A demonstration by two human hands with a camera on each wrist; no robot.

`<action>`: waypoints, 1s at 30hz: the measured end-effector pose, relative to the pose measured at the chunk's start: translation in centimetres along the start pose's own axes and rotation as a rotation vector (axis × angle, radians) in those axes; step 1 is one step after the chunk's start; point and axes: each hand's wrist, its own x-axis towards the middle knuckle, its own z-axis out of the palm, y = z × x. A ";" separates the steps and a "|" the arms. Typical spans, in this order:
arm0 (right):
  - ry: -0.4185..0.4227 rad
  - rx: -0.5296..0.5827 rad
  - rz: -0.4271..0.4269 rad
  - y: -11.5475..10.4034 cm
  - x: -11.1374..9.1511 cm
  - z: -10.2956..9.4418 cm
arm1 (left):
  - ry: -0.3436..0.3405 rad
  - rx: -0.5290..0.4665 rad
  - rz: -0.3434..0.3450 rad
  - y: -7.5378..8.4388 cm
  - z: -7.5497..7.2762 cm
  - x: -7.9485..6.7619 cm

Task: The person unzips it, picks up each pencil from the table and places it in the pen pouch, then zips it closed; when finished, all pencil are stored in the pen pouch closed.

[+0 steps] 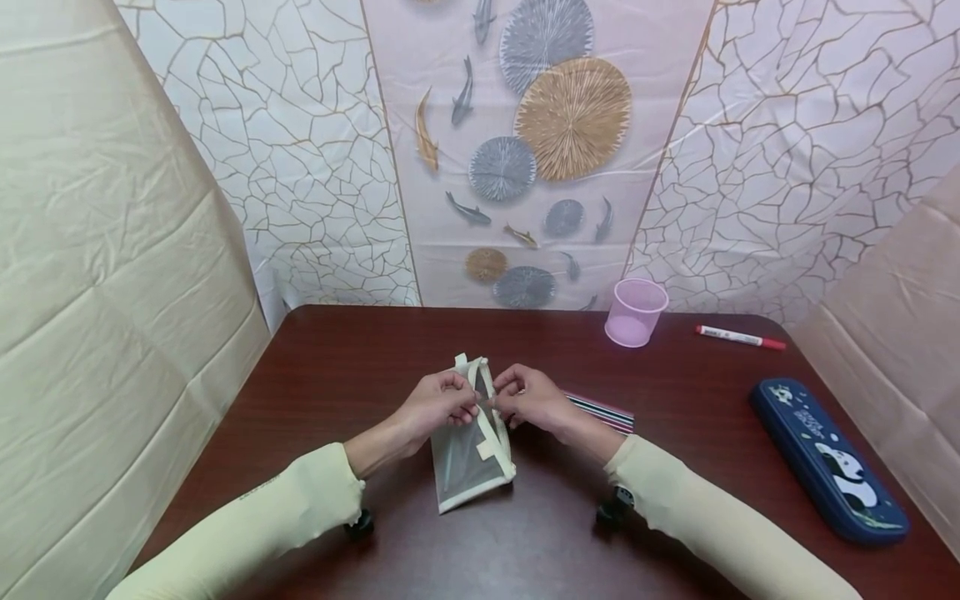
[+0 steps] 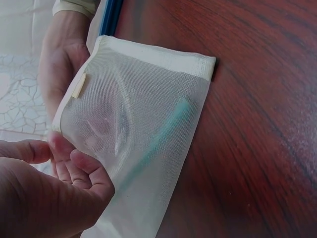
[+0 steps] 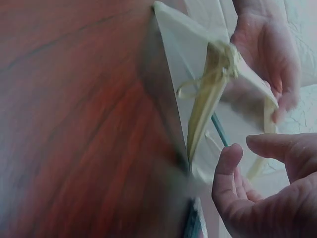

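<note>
A cream-edged mesh pouch lies tilted in front of me, its zipped mouth spread apart. Through the mesh shows a slim green stick-like item, lying lengthwise inside. My left hand pinches the pouch's rim between thumb and forefinger. On the other side of the mouth is my right hand, fingers bent loosely. In the right wrist view a gap separates the right thumb from the forefinger, with nothing between them. Partly behind my right forearm lies a flat row of striped sticks.
A pink see-through cup stands at the table's back edge. To its right lies a red and white marker. A dark blue pencil case with a panda picture lies at the right edge of the brown table.
</note>
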 end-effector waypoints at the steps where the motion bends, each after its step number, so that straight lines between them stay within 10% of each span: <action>1: 0.011 -0.009 -0.014 0.0 -0.1 -0.4 | 0.004 0.004 0.004 0.0 -0.1 0.0; 13: 0.136 -0.286 -0.100 0.6 -0.9 -7.2 | 0.046 -0.004 0.016 -0.2 -0.8 0.0; 23: 0.094 -0.643 -0.144 2.7 -0.8 -12.7 | 0.099 -0.025 0.056 0.1 -1.5 -0.6; 30: -0.078 -0.602 -0.087 3.4 -1.0 -14.5 | 0.129 -0.034 0.088 0.5 -1.8 -1.1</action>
